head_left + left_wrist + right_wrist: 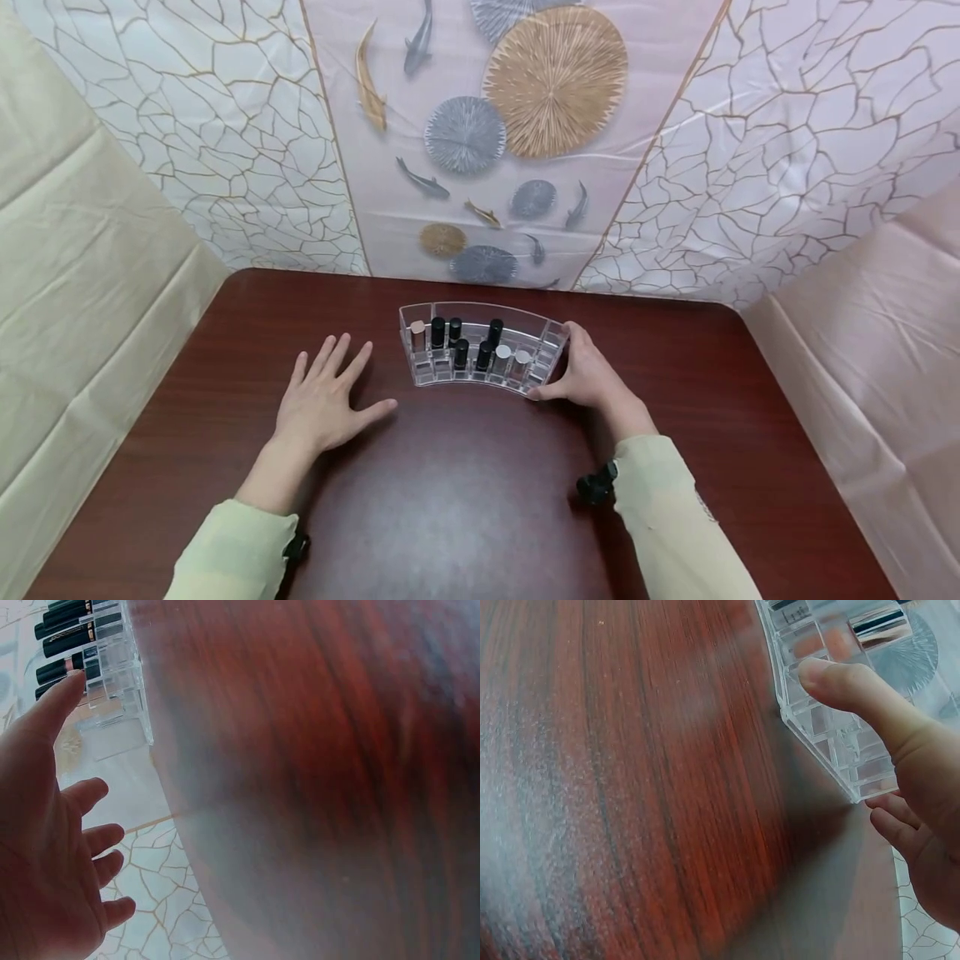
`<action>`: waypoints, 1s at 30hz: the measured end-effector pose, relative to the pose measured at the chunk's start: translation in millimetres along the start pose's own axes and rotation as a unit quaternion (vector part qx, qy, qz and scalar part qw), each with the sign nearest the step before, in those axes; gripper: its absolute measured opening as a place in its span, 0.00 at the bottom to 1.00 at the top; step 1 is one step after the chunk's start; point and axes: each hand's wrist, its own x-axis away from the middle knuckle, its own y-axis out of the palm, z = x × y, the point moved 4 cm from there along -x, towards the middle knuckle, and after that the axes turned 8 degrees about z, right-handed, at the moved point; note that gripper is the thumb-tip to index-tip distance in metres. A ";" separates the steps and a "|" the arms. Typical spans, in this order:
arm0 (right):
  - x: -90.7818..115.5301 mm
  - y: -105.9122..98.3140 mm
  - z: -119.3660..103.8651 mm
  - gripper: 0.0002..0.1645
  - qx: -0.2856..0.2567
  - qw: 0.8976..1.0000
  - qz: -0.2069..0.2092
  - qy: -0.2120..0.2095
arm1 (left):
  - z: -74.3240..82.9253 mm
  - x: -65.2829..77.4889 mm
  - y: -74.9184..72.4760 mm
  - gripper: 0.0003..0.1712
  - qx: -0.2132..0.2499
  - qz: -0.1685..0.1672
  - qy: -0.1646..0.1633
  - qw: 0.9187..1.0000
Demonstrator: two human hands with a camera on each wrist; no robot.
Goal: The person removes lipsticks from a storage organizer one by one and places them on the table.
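Observation:
A clear, curved lipstick organizer (424,368) with stepped compartments stands toward the back of the table. Several black-capped lipsticks (438,332) are upright in it, along with a pinkish-gold one (417,335) at the left end and two silver-capped lipsticks (502,358) near the right. My right hand (592,377) grips the organizer's right end, thumb at the front edge and fingers round the back corner. In the right wrist view the thumb (855,688) lies over the front compartments. Left of the organizer, my left hand (318,407) has its fingers spread and holds nothing.
The dark red-brown wooden table (450,483) has a rounded back edge. Behind it hangs a patterned cloth (555,83) with fish and round leaf shapes. Beige cloth panels (90,292) flank both sides. Dark wrist devices (597,483) show at the sleeves.

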 end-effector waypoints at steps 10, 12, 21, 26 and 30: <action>-1.2 1.1 1.8 0.76 0.000 1.000 0.008 -0.007 | -0.6 -2.2 -6.1 0.59 0.001 0.005 -0.002 1.000; -1.0 1.2 1.5 0.76 0.002 1.000 0.007 -0.008 | 1.1 -4.5 -8.3 0.60 0.003 0.006 0.000 1.000; 0.6 1.7 0.4 0.76 -0.003 1.000 0.008 -0.012 | 23.8 -23.9 -21.2 0.59 0.019 0.034 0.022 0.999; 1.0 1.8 -0.2 0.77 -0.001 1.000 0.008 -0.013 | 36.2 -37.2 -27.2 0.55 0.025 0.060 0.040 0.997; 1.3 2.1 -0.6 0.76 -0.002 1.000 0.011 -0.014 | 41.4 -45.8 -28.6 0.51 0.039 0.075 0.050 0.995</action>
